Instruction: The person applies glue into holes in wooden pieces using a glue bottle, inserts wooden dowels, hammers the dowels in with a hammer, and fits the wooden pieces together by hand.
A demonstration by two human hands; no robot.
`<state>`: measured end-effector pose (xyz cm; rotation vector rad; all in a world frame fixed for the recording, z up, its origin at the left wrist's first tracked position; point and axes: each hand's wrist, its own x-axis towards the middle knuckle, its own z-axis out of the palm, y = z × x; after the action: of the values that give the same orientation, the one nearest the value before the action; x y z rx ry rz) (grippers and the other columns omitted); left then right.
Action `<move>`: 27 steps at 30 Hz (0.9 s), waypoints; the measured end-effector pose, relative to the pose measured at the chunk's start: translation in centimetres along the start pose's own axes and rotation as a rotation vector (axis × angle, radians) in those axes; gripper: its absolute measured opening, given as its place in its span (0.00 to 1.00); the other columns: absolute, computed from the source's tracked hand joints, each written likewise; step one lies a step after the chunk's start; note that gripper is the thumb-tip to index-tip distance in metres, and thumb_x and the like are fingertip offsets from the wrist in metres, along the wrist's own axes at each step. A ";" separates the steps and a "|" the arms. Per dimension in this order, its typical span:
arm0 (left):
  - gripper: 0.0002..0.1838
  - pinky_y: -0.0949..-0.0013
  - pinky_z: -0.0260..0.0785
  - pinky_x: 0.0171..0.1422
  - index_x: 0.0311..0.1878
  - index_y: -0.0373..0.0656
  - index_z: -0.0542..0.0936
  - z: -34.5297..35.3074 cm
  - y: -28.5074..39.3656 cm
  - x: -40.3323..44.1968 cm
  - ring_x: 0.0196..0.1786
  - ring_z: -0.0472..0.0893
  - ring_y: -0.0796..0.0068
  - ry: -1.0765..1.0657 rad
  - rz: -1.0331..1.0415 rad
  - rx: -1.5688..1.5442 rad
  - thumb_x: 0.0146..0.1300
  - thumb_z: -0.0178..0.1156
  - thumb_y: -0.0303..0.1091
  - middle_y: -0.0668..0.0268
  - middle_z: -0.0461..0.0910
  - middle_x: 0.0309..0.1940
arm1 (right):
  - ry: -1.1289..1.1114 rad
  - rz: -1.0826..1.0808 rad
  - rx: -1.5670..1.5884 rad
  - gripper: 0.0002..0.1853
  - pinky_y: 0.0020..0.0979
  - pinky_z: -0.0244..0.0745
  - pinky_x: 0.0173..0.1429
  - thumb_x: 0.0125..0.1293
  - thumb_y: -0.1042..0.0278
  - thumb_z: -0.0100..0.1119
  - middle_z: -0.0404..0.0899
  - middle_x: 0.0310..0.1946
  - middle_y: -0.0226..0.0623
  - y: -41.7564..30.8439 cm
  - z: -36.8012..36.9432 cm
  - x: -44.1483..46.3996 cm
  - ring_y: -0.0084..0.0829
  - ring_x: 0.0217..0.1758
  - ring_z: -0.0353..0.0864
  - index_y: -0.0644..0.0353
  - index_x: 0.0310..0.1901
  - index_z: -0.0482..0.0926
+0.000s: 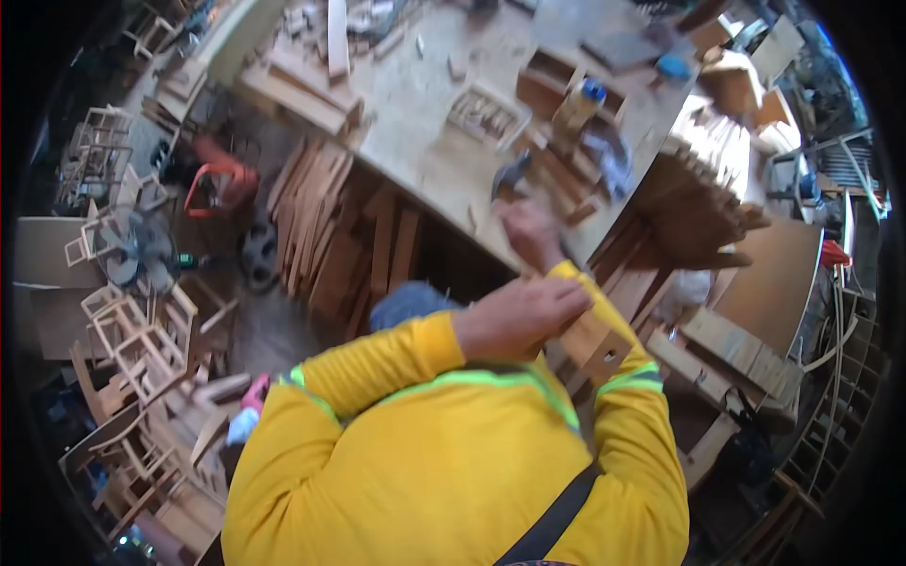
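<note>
My left hand [524,316] is closed on a wooden block [596,347] with a round hole in its end; the block lies across my right forearm in this view. Farther forward, my right hand [528,231] reaches over the near edge of the worktable [415,123], close to a dark object [511,177] that is too blurred to name. Its fingers are smeared, so whether they touch that object is unclear. Beyond are a small tray [489,115] of little pieces, wooden boxes [549,83] and a blue-capped container [579,102].
Wooden strips [311,203] stand under the table's left side. More stacked wood [694,203] is at its right. On the left are a fan [135,247], an orange-red machine [225,177] and wooden frames [142,344]. Boards [741,349] lie to my right.
</note>
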<state>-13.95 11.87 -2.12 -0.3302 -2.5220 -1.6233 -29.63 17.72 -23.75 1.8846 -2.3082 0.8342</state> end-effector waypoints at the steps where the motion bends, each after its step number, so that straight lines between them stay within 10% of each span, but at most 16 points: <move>1: 0.24 0.51 0.78 0.51 0.55 0.42 0.72 -0.1 -0.5 0.6 0.55 0.80 0.43 -0.005 -0.005 -0.016 0.59 0.71 0.32 0.53 0.76 0.47 | -0.136 -0.168 0.093 0.09 0.40 0.79 0.44 0.69 0.67 0.62 0.81 0.35 0.39 2.0 2.2 -0.2 0.43 0.42 0.81 0.53 0.49 0.86; 2: 0.24 0.51 0.78 0.52 0.55 0.41 0.72 -0.1 -0.8 0.9 0.55 0.80 0.43 -0.018 -0.008 0.000 0.59 0.72 0.34 0.52 0.77 0.47 | -0.356 0.254 0.403 0.10 0.39 0.80 0.52 0.68 0.65 0.63 0.82 0.42 0.42 0.8 1.9 0.8 0.41 0.46 0.82 0.54 0.49 0.85; 3: 0.26 0.51 0.78 0.53 0.55 0.41 0.73 -0.6 -0.3 1.3 0.56 0.80 0.42 -0.029 -0.001 0.025 0.59 0.73 0.37 0.51 0.77 0.47 | -0.188 0.041 0.412 0.19 0.47 0.80 0.53 0.73 0.52 0.57 0.79 0.47 0.46 0.6 2.4 1.5 0.48 0.50 0.81 0.54 0.58 0.83; 4: 0.24 0.51 0.76 0.54 0.58 0.38 0.71 -0.5 0.0 1.2 0.55 0.79 0.41 0.008 0.031 0.015 0.56 0.63 0.21 0.50 0.76 0.49 | -0.392 0.006 0.226 0.18 0.38 0.80 0.55 0.69 0.60 0.62 0.82 0.48 0.43 1.4 2.5 1.2 0.40 0.51 0.82 0.51 0.59 0.84; 7: 0.25 0.52 0.76 0.57 0.59 0.36 0.71 -0.2 0.2 1.1 0.56 0.79 0.41 -0.048 0.010 0.012 0.56 0.63 0.20 0.50 0.76 0.51 | -0.387 -0.258 0.072 0.28 0.41 0.81 0.36 0.74 0.54 0.59 0.78 0.37 0.42 0.1 0.1 2.3 0.43 0.35 0.83 0.41 0.75 0.72; 21: 0.29 0.51 0.76 0.61 0.61 0.36 0.69 0.2 0.2 1.2 0.59 0.79 0.38 -0.064 -0.131 -0.105 0.55 0.64 0.18 0.46 0.77 0.52 | -0.344 -0.143 0.171 0.08 0.47 0.80 0.35 0.66 0.64 0.61 0.80 0.37 0.42 0.6 3.1 2.3 0.45 0.35 0.85 0.58 0.41 0.80; 27: 0.30 0.49 0.76 0.57 0.61 0.37 0.68 0.5 -0.8 1.0 0.56 0.79 0.36 -0.052 -0.057 -0.081 0.53 0.66 0.19 0.46 0.77 0.51 | -0.262 -0.011 0.370 0.09 0.43 0.80 0.40 0.70 0.69 0.60 0.82 0.38 0.45 1.3 1.2 1.5 0.46 0.36 0.84 0.60 0.48 0.81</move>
<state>-15.11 12.15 -2.82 -0.3149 -2.5297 -1.7645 -30.90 16.00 -24.68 2.2743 -2.4191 1.1450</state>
